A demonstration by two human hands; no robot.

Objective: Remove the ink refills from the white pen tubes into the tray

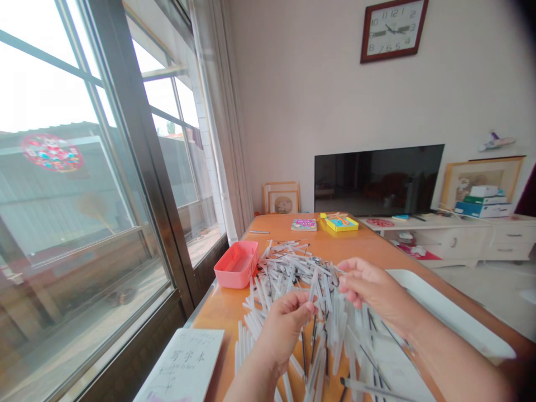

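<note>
A large heap of white pen barrels and thin black refills (288, 273) covers the middle of the orange wooden table (368, 240). My left hand (287, 324) hovers over the near part of the heap, fingers curled in a pinch round a white pen barrel (313, 290) that stands nearly upright. My right hand (368, 287) is just to the right, fingers bent and pressed together at the top of the same barrel; what its fingertips hold is too small to make out.
A pink plastic box (237, 264) sits left of the heap. A white notebook (184, 365) lies at the near left edge, a white tray (448, 312) at the right. Small books and a yellow box (341, 223) lie at the far end. Windows run along the left.
</note>
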